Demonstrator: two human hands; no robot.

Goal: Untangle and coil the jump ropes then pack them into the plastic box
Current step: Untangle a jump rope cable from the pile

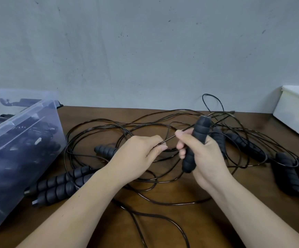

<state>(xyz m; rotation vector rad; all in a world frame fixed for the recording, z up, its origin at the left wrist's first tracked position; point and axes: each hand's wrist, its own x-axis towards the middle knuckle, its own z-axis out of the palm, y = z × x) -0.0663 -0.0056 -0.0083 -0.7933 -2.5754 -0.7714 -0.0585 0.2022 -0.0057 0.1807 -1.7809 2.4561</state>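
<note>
A tangle of thin black jump rope cords [145, 126] lies across the brown table. My right hand [200, 154] grips one black ribbed foam handle [197, 138] upright above the tangle, and its thumb and forefinger also pinch a cord. My left hand [138, 156] pinches the same cord a little to the left. Two handles [55, 187] lie side by side near the clear plastic box [29, 126] at the left, which holds several coiled ropes. Another handle [105, 151] lies partly hidden behind my left hand. More handles [291, 174] lie at the right.
A white container [295, 113] stands at the back right of the table against the grey wall. A cord loop [163, 221] trails toward the table's front edge between my forearms.
</note>
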